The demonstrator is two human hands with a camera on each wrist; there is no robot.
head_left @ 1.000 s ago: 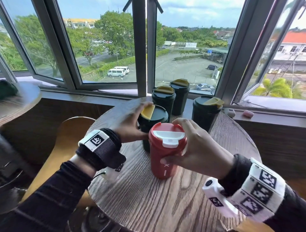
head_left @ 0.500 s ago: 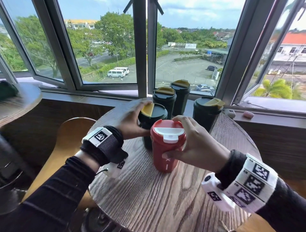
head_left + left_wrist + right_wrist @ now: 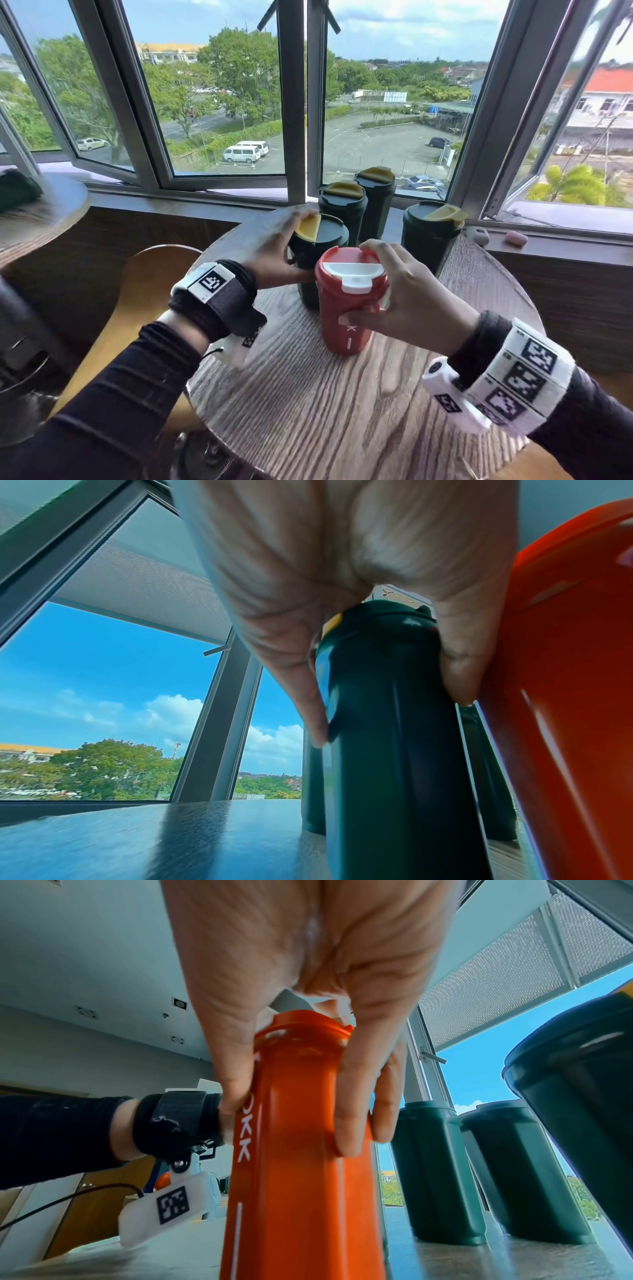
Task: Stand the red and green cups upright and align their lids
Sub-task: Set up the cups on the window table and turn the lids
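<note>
Your left hand (image 3: pixel 274 253) wraps the upper body of the green cup (image 3: pixel 310 274), fingers and thumb curled round it just below the lid. This grip lets you twist the cup so its yellow flap (image 3: pixel 308 226), now facing left, can be turned to match the others. The cup stands upright on the table (image 3: pixel 342 411).

The red cup (image 3: pixel 346 315) stands upright immediately right of it and nearer you; whether the two touch cannot be told. Your right hand (image 3: pixel 411 298) clamps it high on the body, thumb on the near side, fingers round the far side and over the lid rim. Its white flap (image 3: pixel 352 274) faces you. Judged from this, the uprighting is done and lid alignment remains, chiefly on the green cup.

Three more green cups (image 3: pixel 342 212) stand upright at the table's far edge, well clear of both hands; their flaps do not all face one way.

The table is round, of dark grained wood, and offers stable footing. A wooden chair (image 3: pixel 144 284) stands at its left. Beyond are a sill (image 3: pixel 548 240) and angled windows (image 3: pixel 222 102) over a car park.
</note>
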